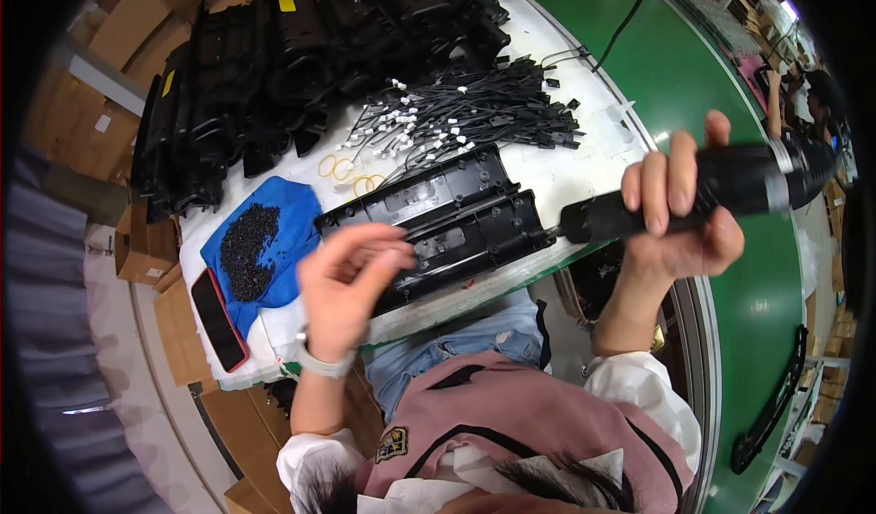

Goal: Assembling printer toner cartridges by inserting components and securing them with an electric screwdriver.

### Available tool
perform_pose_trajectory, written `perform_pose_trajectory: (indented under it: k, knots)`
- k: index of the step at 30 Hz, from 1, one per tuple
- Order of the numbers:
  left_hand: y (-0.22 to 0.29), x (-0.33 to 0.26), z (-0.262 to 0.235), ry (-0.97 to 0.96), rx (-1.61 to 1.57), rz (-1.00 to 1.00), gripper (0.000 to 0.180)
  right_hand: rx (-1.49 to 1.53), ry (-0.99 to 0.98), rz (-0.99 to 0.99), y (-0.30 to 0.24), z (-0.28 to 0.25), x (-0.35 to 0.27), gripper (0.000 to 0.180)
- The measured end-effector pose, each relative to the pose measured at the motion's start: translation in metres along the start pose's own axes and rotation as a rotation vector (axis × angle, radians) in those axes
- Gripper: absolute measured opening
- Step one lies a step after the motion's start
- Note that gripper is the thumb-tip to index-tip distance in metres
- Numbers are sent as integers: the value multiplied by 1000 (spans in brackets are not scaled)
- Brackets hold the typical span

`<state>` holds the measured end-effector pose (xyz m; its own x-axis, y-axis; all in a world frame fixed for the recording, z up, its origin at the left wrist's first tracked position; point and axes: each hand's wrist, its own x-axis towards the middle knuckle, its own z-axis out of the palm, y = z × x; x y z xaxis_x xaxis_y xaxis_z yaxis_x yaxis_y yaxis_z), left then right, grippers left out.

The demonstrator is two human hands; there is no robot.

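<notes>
Black plastic housing (493, 231) is lying open on the white table (538, 163), near edge, right in front of the person; a second matching trough (415, 199) is lying alongside, just beyond it. Right hand (680, 186) is gripping a black power screwdriver (593, 220), fingers wrapping round the body, thumb side underneath. Tool is lying nearly level, its tip pointing left at the housing's right end; whether the bit is touching or just short of it, cannot tell. Left hand (339, 277) is hovering over or resting at the left end of the troughs, fingers bending, thumb sitting close to the fingertips; it's blurring, so cannot tell if it is pinching something small or holding nothing.

Step in hand, as a judgement: a screw-fastening stage, with the driver being brought to bear on the housing. Next move is probably calling for lining the bit up with a fastening point, and for the left hand steadying the part or handling a small screw.

Around: small black bits, likely screws, are piling on a blue cloth (297, 208) at left, a phone (219, 321) is lying beside it. Cables with white connectors (456, 113) are heaping beyond the troughs, yellowish bands (339, 167) are lying near them, more black housings (301, 58) are stacking up at the back.
</notes>
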<state>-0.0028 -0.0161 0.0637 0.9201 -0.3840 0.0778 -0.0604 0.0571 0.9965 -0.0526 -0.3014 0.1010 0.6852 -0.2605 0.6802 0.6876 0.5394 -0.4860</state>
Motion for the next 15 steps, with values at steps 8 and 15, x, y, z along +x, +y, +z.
perform_pose_trajectory:
  k: [8, 15]
  knots:
    - [10, -1, 44, -283, 15, -22, 13, 295, -62, -105, 8, 16, -16, 39]
    - [1, 3, 48, -351, 128, -16, 14, 321, -44, -51, 9, 4, -29, 40]
